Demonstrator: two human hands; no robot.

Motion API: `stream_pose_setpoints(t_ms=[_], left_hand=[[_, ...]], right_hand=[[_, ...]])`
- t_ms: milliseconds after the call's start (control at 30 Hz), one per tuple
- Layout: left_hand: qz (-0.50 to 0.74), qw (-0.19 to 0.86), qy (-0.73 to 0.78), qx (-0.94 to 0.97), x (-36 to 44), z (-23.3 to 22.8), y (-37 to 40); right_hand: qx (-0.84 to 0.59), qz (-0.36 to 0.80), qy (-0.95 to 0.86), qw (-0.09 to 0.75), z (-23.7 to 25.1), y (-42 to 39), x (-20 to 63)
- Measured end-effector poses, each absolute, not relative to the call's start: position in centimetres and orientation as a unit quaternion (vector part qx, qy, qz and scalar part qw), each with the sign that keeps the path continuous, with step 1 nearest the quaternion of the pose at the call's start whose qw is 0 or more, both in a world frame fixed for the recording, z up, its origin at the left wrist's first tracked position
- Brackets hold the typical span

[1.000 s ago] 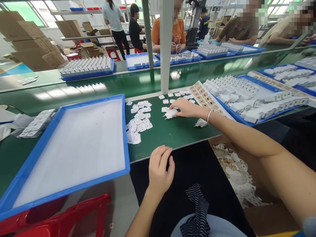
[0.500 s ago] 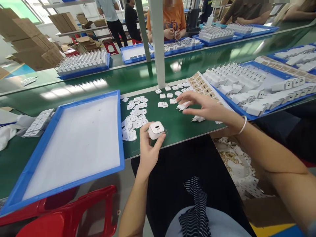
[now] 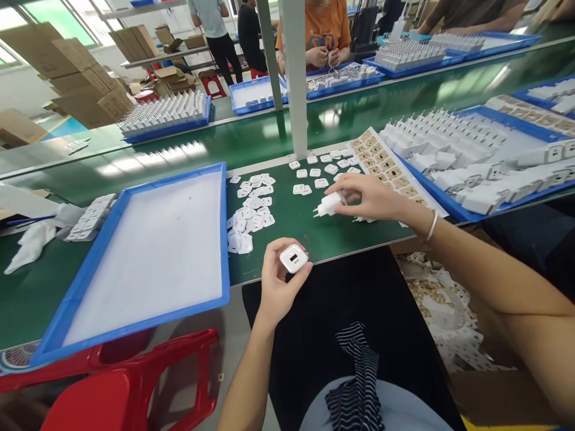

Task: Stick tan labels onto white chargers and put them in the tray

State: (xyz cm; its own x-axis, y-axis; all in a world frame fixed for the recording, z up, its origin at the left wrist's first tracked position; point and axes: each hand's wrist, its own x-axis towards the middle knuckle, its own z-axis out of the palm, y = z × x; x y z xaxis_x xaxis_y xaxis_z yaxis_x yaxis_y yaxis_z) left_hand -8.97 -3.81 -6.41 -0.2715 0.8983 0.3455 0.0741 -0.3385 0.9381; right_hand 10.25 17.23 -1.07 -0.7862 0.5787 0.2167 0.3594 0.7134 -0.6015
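In the head view my left hand [image 3: 279, 288] grips a white USB charger [image 3: 294, 258] near the table's front edge, its face with the dark port turned up toward me. To the right, my right hand [image 3: 366, 196] has thumb and fingers closed around another white charger [image 3: 329, 204], whose prongs point left. Loose white port cover pieces [image 3: 252, 212] are heaped beside the blue tray. More of these cover pieces [image 3: 302, 173] lie spread out behind the right hand. Under that hand another charger is mostly hidden. A sheet of brown-backed stickers [image 3: 387, 164] lies right of it.
A blue-rimmed tray with a white lining [image 3: 226, 239] stands at left. On the right, another blue tray [image 3: 453, 209] bears many chargers. A white post [image 3: 293, 78] rises behind the work area. A red stool [image 3: 94, 398] and a cardboard box of scraps [image 3: 485, 389] are below.
My right hand has closed on a charger and lifted it slightly from the table. My left hand has tilted its charger so the port face shows more fully. The whole view has shifted slightly.
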Motion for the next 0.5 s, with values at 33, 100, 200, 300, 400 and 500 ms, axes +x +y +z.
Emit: stream_pose_setpoints(t_ms=[33, 100, 200, 300, 400, 500], left_hand=[[0.634, 0.298, 0.491, 0.517, -8.8, -6.3, -3.8], [0.621, 0.228, 0.521, 0.539, -8.5, -6.0, -3.9], [0.592, 0.112, 0.553, 0.575, -7.8, -5.3, -4.0], [0.554, 0.044, 0.572, 0.603, -7.3, -4.8, -4.4], [0.549, 0.054, 0.576, 0.603, -7.1, -4.9, -4.9], [0.575, 0.109, 0.594, 0.552, -7.3, -5.3, -5.4]], right_hand=[[-0.247, 0.293, -0.895, 0.227, -0.6, 15.6, 10.1], [-0.226, 0.302, -0.882, 0.282, 0.1, 12.4, 9.8], [-0.213, 0.281, -0.88, 0.317, 0.6, 8.9, 9.0], [-0.203, 0.296, -0.878, 0.317, 0.4, 7.3, 8.3], [-0.184, 0.357, -0.867, 0.294, 0.5, 6.6, 8.0], [-0.167, 0.379, -0.874, 0.256, 1.0, 5.9, 7.7]])
